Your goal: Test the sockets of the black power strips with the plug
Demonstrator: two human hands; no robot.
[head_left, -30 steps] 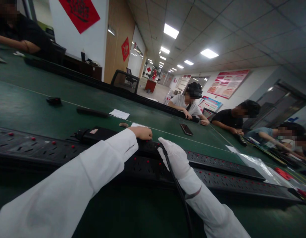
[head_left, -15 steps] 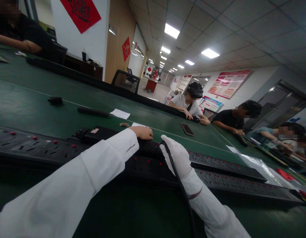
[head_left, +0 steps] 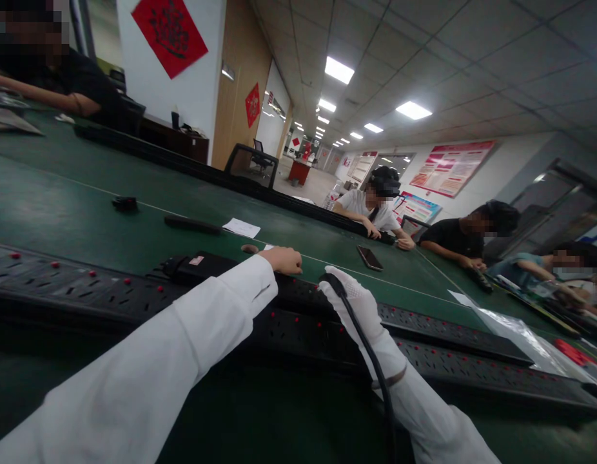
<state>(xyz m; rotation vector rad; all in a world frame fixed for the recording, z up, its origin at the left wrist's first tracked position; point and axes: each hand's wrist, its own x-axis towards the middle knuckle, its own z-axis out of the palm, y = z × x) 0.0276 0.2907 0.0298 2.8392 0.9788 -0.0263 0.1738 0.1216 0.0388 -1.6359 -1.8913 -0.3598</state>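
Note:
Two long black power strips with red dots lie side by side across the green table: a near strip point(head_left: 298, 335) and a far strip point(head_left: 453, 335). My left hand point(head_left: 285, 260), bare and in a white sleeve, is closed over the far strip, knuckles up; whatever its fingers grip is hidden. Just to its right, my right hand point(head_left: 359, 303) wears a white dotted glove. It is closed around the end of a black power cord point(head_left: 363, 341), held close above the strips. The cord runs down along my forearm and out of view at the bottom.
A black box-like device point(head_left: 206, 265) with a label lies left of my left hand. Beyond are a dark bar point(head_left: 192, 223), white paper point(head_left: 241, 227), a table hole point(head_left: 249, 249) and a phone point(head_left: 370, 258). Several people sit around; clear plastic point(head_left: 516, 328) lies at right.
The view has turned slightly left, so the scene sits further right and a little lower. Both hands keep nearly the same place over the strips, the right one still holding the cord.

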